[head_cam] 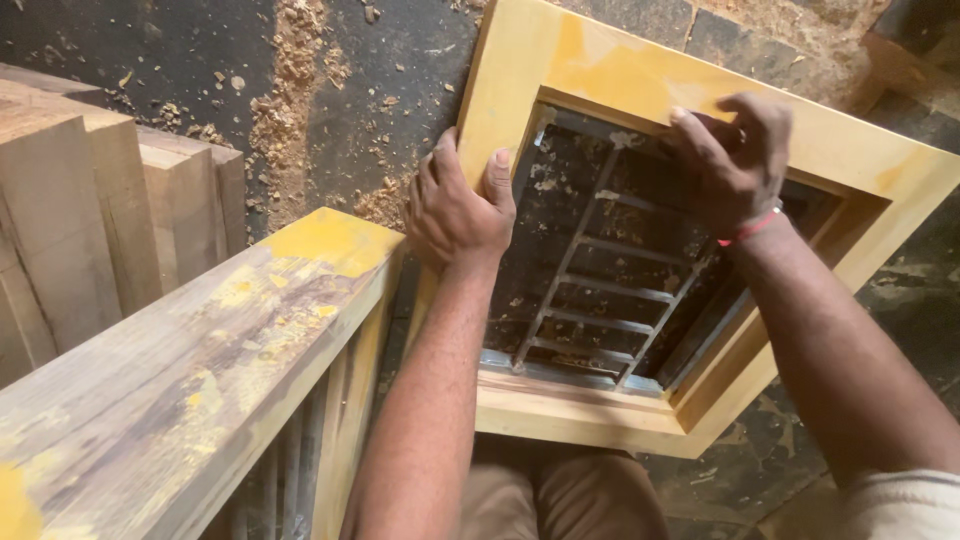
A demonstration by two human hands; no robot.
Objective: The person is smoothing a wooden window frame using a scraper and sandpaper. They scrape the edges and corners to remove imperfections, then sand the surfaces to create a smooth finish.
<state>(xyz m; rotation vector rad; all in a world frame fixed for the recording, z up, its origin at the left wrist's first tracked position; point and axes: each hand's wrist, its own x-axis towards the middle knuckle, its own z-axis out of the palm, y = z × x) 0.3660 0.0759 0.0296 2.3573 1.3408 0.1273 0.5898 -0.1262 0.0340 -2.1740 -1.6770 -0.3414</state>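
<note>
- Nearest of all, below the wooden frame [640, 90], are the person's knees in tan cloth [570, 495], partly hidden by the forearms.
- Left of the frame, close by, a long worn beam [190, 370] runs slantwise; its top is grey, weathered wood, scuffed and blotched with yellow paint, with slats under it.
- The frame itself is square, made of smooth, flat boards painted pale yellow, with mitred corners and a stepped inner edge. It stands tilted against the person's legs, its near rail just above the knees.
- Inside the frame's opening sits a metal grille [600, 290] of thin grey bars, dusty and rough.
- The left hand [460, 205] clasps the frame's left rail, fingers wrapped round the outer edge and the thumb pressed on the front face.
- The right hand [730, 165] is half curled on the frame's top rail, fingertips bent against its inner edge; whether it pinches anything small cannot be told.
- Further left of the frame, rough-sawn pale planks [90, 220] stand stacked on edge.
- Beyond the frame lies a dark floor [200, 50], strewn with sawdust and wood chips [290, 100].
</note>
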